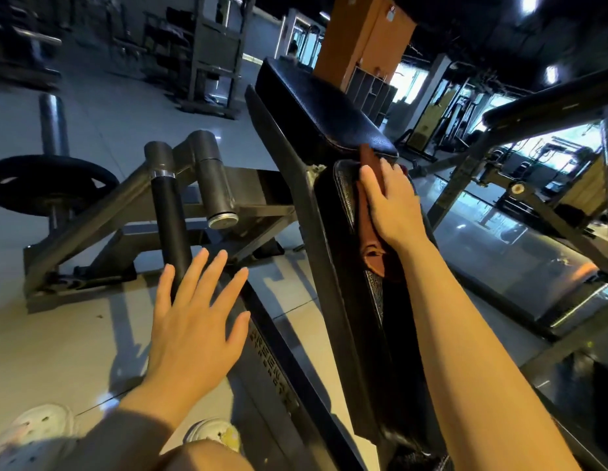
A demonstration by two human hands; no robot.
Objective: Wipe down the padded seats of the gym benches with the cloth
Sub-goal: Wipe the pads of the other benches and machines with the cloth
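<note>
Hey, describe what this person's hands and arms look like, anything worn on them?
Both forearms are bare: no sleeves, gloves, watch or rings show on the left hand or the right hand. Nails are short and unpainted. Below are light trousers and white perforated shoes.

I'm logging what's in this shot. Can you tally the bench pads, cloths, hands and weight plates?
Black bench pads: 2, near pad and far pad
Brown cloth: 1
Hands: 2, left hand and right hand
Weight plate: 1
Total: 6

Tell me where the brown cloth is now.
The brown cloth lies right of centre in the head view, on the black padded seat, pressed under the right hand.
</note>
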